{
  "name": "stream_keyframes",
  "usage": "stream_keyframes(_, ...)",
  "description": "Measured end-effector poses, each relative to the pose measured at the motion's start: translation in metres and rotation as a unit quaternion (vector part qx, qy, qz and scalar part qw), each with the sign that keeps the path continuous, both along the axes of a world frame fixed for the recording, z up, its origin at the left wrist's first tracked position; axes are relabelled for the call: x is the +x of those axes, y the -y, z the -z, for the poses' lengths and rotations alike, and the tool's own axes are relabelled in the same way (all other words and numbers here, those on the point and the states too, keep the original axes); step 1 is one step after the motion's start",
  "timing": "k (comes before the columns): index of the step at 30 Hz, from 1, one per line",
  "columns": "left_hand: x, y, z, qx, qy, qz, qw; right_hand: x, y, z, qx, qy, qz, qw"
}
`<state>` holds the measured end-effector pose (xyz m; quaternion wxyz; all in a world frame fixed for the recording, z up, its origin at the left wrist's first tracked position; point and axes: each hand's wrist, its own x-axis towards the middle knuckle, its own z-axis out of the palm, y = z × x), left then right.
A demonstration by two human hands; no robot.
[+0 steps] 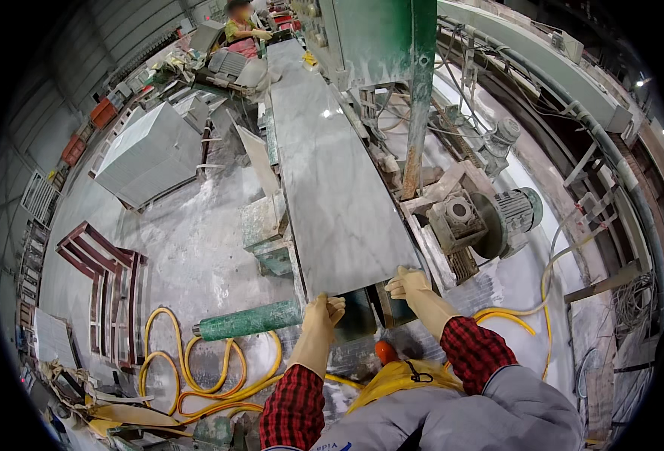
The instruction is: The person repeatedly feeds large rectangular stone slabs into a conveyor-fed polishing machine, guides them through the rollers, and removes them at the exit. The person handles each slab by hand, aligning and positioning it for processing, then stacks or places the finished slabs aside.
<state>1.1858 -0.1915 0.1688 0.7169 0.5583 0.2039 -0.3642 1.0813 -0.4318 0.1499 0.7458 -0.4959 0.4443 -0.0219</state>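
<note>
A long, pale grey veined stone slab (339, 203) lies on a narrow conveyor bed and stretches away from me. My left hand (322, 311), in a cream glove, is at its near left corner with the fingers curled at the edge. At the near right corner, my gloved right hand (409, 284) grips the edge with bent fingers. The undersides of both grips are hidden. Below the slab's near end, dark gaps and a beam of the conveyor frame show between my hands.
A green roller (249, 321) juts out left of the conveyor, above coiled yellow hoses (189, 376). A motor (516, 218) stands close on the right, beside a green machine housing (384, 37). Another person (242, 26) is at the far end. Stacked slabs (151, 154) and a dark red rack (114, 301) stand left.
</note>
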Motion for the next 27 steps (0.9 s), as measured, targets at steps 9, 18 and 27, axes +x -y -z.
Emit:
stream_keyframes(9, -0.020, -0.034, -0.019, -0.037, 0.127, 0.019, 0.991, -0.006, 0.032, 0.004, -0.003, 0.097, -0.093, 0.991)
stream_keyframes(18, -0.170, -0.305, 0.015, 0.144, 0.075, -0.130, 0.978, -0.203, -0.031, 0.081, 0.063, 0.008, -0.185, 0.981)
stream_keyframes(27, -0.384, -0.415, 0.002, 0.161, 0.163, -0.407, 0.884, -0.238, -0.060, 0.089, -0.164, -0.150, -0.484, 0.846)
